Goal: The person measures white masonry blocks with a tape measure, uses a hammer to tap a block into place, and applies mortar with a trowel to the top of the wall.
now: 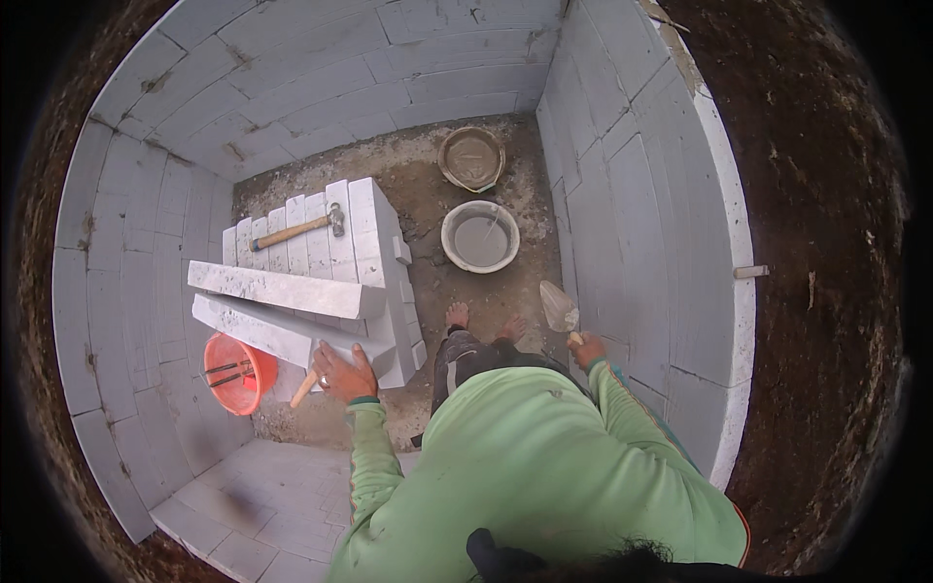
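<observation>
My right hand (586, 350) grips the short handle of a trowel (559, 306), its pale, mortar-smeared blade pointing away beside the right wall. My left hand (345, 374) lies against the near end of a long white block (255, 328), thumb and fingers apart. Beside its fingers a wooden handle (304, 389) sticks out; the rest of that tool is hidden. Another long white block (287, 290) lies just beyond, both across a stack of white blocks (367, 228). On the stack rests a hammer (296, 231) with a wooden handle.
Ahead stand a round pale tub (481, 237) of grey slurry and a darker basin (471, 158) with mortar. An orange bucket (240, 374) holding tools sits left of the stack. Block walls (641, 214) enclose the floor; brown soil (807, 243) lies outside.
</observation>
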Tool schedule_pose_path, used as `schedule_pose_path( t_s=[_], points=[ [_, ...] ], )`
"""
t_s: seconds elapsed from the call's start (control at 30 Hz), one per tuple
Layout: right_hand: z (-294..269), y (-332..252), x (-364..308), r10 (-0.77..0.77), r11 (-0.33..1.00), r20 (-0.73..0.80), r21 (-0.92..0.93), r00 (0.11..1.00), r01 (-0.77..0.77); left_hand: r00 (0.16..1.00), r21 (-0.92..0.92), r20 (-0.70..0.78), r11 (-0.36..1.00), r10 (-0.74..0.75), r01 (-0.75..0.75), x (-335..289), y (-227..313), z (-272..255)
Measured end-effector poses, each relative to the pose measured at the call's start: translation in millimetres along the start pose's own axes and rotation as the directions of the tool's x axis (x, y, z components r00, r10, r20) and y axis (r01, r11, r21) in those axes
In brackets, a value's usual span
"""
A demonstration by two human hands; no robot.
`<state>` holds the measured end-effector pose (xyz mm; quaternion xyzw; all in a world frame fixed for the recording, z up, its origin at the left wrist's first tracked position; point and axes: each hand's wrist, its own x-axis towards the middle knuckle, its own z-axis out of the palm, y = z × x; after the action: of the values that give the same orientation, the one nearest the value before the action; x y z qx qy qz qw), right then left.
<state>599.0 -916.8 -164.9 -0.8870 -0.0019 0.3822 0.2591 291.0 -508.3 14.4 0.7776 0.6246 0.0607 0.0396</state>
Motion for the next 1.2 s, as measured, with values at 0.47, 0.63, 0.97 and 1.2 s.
schedule_pose_path(
  t_s=[0.47,0.63,0.97,1.2],
  points=[
    [-5.0,39.6,-42.3,0.226,0.974,-0.087,0.048,0.97,-0.223,0.997,0.086,-0.079,0.996,0.013,-0.006,5.4,-0.3,31.8],
    [-7.9,37.0,-41.7,0.289,0.957,-0.064,0.008,0.955,-0.289,0.998,0.151,-0.06,0.989,0.006,0.003,9.5,4.8,34.0],
    [-5.6,15.6,-39.7,0.252,0.966,-0.119,0.084,0.96,-0.243,0.998,0.254,0.002,0.965,-0.061,0.058,5.3,4.9,31.1],
    [6.4,32.8,-45.3,0.208,0.978,-0.147,0.044,0.967,-0.204,1.0,0.163,-0.009,0.987,-0.009,0.01,4.7,5.3,25.6]
  ],
)
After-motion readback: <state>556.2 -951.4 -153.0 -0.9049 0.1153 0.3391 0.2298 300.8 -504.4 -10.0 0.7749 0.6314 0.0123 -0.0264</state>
